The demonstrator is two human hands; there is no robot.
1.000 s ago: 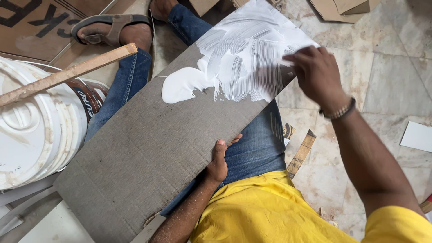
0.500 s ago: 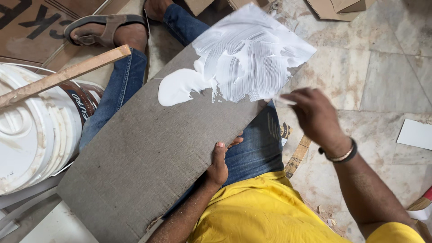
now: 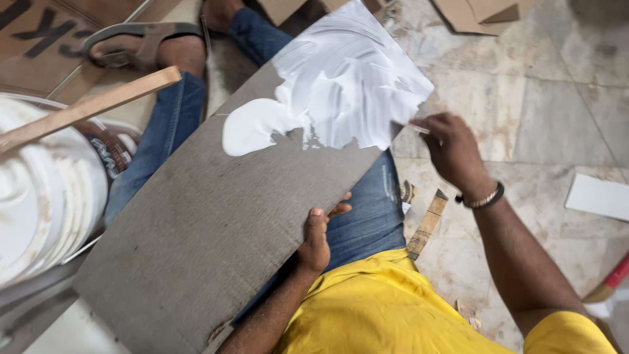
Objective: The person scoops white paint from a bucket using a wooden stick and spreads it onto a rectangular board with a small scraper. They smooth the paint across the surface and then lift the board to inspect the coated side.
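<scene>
— Bucket (image 3: 39, 196) first, at the far left: what is it like?
— White and round, smeared inside with white paste. A wooden stick (image 3: 92, 105) lies across its rim, slanting up to the right.
— Next to it?
— A long grey board (image 3: 216, 216) rests across the person's lap, over blue jeans (image 3: 164, 124). It runs from the near left up to the far right. Its far end is coated with white paste (image 3: 341, 92), spread in broad strokes, with a thicker blob at the left edge of the coat.
— And the hands?
— The left hand (image 3: 316, 239) is closed on the board's near edge at the middle, thumb on top, fingers curled under. The right hand (image 3: 452, 151) is just beside the board's right edge, near the paste, fingers pinched shut on a small thin tool (image 3: 413, 128) whose tip touches the edge. What kind of tool, I cannot tell.
— Anything further right?
— A dark bracelet (image 3: 481, 198) on the right wrist, and a white sheet (image 3: 599, 196) lying on the marble floor (image 3: 537, 98).
</scene>
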